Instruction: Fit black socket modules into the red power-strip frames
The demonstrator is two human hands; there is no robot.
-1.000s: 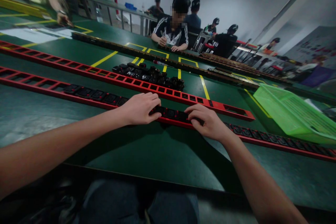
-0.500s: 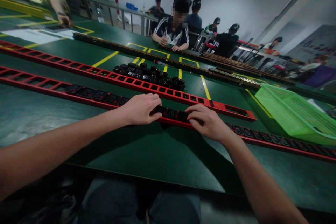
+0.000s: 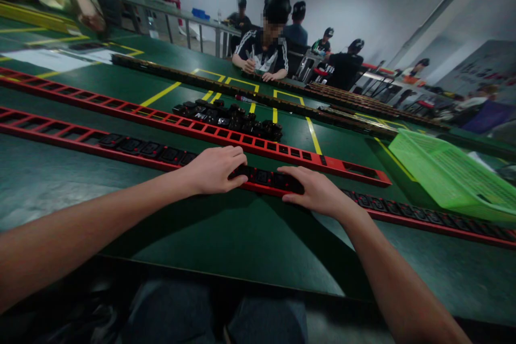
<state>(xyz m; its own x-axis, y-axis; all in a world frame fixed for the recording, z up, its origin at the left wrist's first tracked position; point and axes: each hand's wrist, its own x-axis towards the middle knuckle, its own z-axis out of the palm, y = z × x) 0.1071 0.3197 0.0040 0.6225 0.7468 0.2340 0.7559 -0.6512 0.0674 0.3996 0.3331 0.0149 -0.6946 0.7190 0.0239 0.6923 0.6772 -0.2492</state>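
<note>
Near red frame [image 3: 262, 189] lies on the worktop [image 3: 242, 231], left hand [image 3: 217, 170] and right hand [image 3: 314, 188] curled over it, whether gripping I cannot tell; probably light, stiff, best held by both long edges.

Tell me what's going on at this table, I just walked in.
Someone has both hands at the nearer red frame, where black pieces sit in a run of its slots. The left hand and right hand curl over the row; their exact grip is hidden. Beyond lies a second red frame, with a loose heap of black parts behind it. A green basket sits at the right.
</note>
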